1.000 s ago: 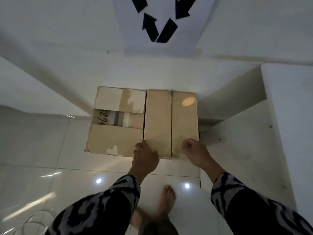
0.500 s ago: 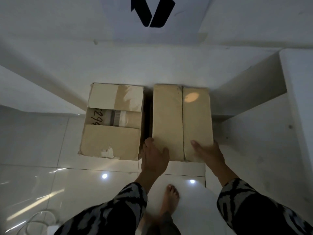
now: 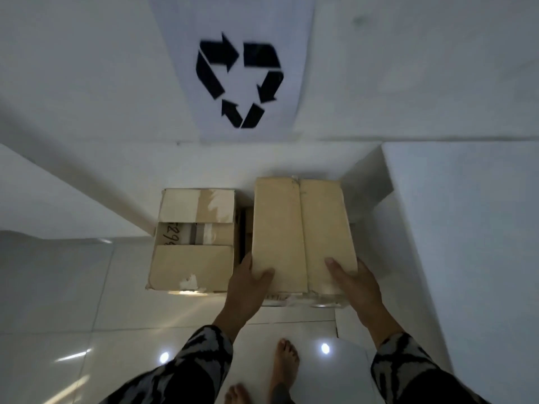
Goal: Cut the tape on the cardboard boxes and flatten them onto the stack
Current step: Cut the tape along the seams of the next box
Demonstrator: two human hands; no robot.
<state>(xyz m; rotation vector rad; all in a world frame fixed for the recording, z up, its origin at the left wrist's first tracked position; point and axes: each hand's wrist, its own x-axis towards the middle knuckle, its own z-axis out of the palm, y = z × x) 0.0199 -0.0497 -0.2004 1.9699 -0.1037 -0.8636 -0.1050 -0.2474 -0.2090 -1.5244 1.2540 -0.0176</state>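
Right-hand box, beside the taped box: your left hand and right hand clamp its near corners, thumbs on top, remaining fingers hidden, apparently for carrying.

white wall bearing a paper sheet printed with a black recycling symbol of three chasing arrows. glossy white floor tiles with two round light reflections. a white ledge at right. two bare feet at the lower edge, between black-and-white patterned sleeves.
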